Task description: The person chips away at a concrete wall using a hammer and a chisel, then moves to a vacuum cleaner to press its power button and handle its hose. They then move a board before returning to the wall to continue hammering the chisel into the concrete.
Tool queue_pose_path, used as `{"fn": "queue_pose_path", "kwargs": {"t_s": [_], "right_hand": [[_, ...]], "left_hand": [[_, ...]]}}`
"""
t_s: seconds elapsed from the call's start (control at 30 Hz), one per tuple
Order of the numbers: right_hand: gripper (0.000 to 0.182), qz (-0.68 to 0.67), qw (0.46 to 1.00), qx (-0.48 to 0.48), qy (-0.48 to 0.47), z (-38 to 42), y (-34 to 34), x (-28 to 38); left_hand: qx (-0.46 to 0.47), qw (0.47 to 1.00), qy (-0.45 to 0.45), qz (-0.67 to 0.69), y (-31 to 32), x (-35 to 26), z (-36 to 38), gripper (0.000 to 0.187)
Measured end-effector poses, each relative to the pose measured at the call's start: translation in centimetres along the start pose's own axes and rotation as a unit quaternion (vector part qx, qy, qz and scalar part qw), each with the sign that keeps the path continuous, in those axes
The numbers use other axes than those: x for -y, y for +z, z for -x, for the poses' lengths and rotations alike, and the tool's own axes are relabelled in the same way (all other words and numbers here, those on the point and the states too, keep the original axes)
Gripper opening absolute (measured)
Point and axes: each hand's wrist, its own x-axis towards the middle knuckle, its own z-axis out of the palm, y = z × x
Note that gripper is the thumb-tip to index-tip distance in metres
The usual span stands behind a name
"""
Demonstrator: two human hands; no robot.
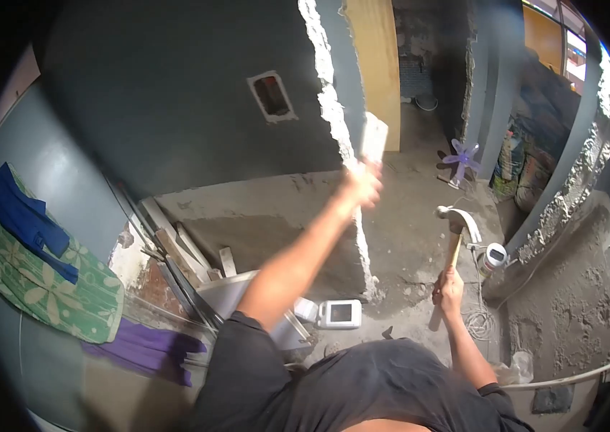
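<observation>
My left hand [364, 189] is raised at the chipped white edge [331, 108] of the dark grey wall, its fingers smeared by motion. A pale, block-like white piece [374, 138] stands up from its grip; its exact kind is too blurred to tell. My right hand [450, 291], lower on the right, is closed around the wooden handle of a claw hammer [456, 248]. The hammer's head points up and away from me, over the concrete floor. The lower end of the handle sticks out below my fist.
On the floor lie a white device with a dark screen [340, 314], a coiled cable [479, 325] and a round white canister [494, 255]. A purple fan [461, 160] stands farther back. Wood strips [172, 241] lean left, near hanging cloths [46, 266]. Rough plastered wall [571, 273] rises right.
</observation>
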Motion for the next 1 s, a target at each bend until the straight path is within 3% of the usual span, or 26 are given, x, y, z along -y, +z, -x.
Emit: {"fn": "queue_pose_path", "kwargs": {"t_s": [0.03, 0.07, 0.1, 0.13, 0.2, 0.27, 0.33, 0.37, 0.43, 0.5, 0.6, 0.7, 0.73, 0.8, 0.83, 0.93, 0.97, 1.0], "right_hand": [[0.045, 0.002, 1.000, -0.013, -0.021, -0.9, 0.8, -0.5], [0.043, 0.003, 1.000, -0.021, -0.006, -1.5, 1.8, 0.7], [0.038, -0.011, 0.999, -0.021, -0.027, -2.2, 2.8, 1.9], [0.033, -0.024, 0.998, -0.023, -0.050, -2.9, 3.8, 3.2], [0.032, -0.017, 0.996, -0.033, -0.079, -3.3, 6.4, 7.7], [0.030, -0.014, 0.993, -0.028, -0.111, -3.2, 9.2, 11.3], [0.037, 0.045, 0.975, -0.030, -0.218, -3.4, 12.6, 14.4], [0.042, 0.064, 0.957, -0.041, -0.278, -4.5, 14.0, 14.7], [0.049, 0.034, 0.942, -0.035, -0.332, -5.9, 18.0, 16.7], [0.046, 0.097, 0.910, -0.036, -0.401, -8.8, 20.8, 17.1], [0.032, 0.254, 0.918, -0.011, -0.305, -12.1, 23.2, 15.6], [0.026, 0.271, 0.932, -0.037, -0.238, -12.1, 23.1, 15.9], [0.026, 0.271, 0.932, -0.034, -0.239, -11.5, 23.3, 16.7], [0.026, 0.204, 0.918, -0.040, -0.339, -10.1, 23.1, 18.3], [0.026, 0.194, 0.918, -0.030, -0.345, -9.8, 23.1, 18.8], [0.029, 0.251, 0.913, 0.001, -0.321, -11.9, 23.3, 16.9], [0.036, 0.292, 0.922, 0.004, -0.253, -13.3, 23.0, 15.9], [0.036, 0.292, 0.921, 0.002, -0.257, -14.1, 22.2, 14.4]], "left_hand": [[0.163, 0.957, -0.231, 0.059, 0.1, 2.0, 0.3, 0.018], [0.101, 0.986, -0.079, -0.106, 2.9, 3.4, 2.2, 0.019], [0.069, 0.958, 0.127, -0.246, 3.2, 4.8, 2.9, 0.022], [0.035, 0.870, 0.330, -0.365, 3.1, 5.4, 3.1, 0.025], [0.028, 0.873, 0.297, -0.386, 1.7, 0.9, 5.8, 0.028], [-0.038, 0.823, 0.394, -0.407, -1.7, -1.0, 5.4, 0.026], [-0.047, 0.922, 0.253, -0.291, -6.2, -1.1, 5.4, 0.025], [-0.050, 0.922, 0.299, -0.241, -8.7, 0.7, 4.8, 0.027], [-0.074, 0.927, 0.304, -0.206, -10.4, -0.3, 6.4, 0.028], [-0.092, 0.938, 0.253, -0.218, -13.3, 1.5, 6.9, 0.028], [-0.094, 0.956, 0.220, -0.168, -15.6, 2.8, 9.1, 0.030], [-0.112, 0.963, 0.179, -0.168, -18.4, 4.0, 12.0, 0.032], [-0.120, 0.961, 0.173, -0.178, -19.3, 4.4, 13.0, 0.033], [-0.137, 0.949, 0.158, -0.236, -21.2, 5.0, 14.1, 0.034], [-0.152, 0.944, 0.192, -0.223, -21.3, 5.6, 14.2, 0.034], [-0.139, 0.963, 0.139, -0.184, -21.0, 4.6, 15.0, 0.033], [-0.133, 0.965, 0.148, -0.169, -20.5, 4.3, 14.8, 0.032], [-0.131, 0.965, 0.152, -0.168, -19.7, 3.9, 14.8, 0.032]]}}
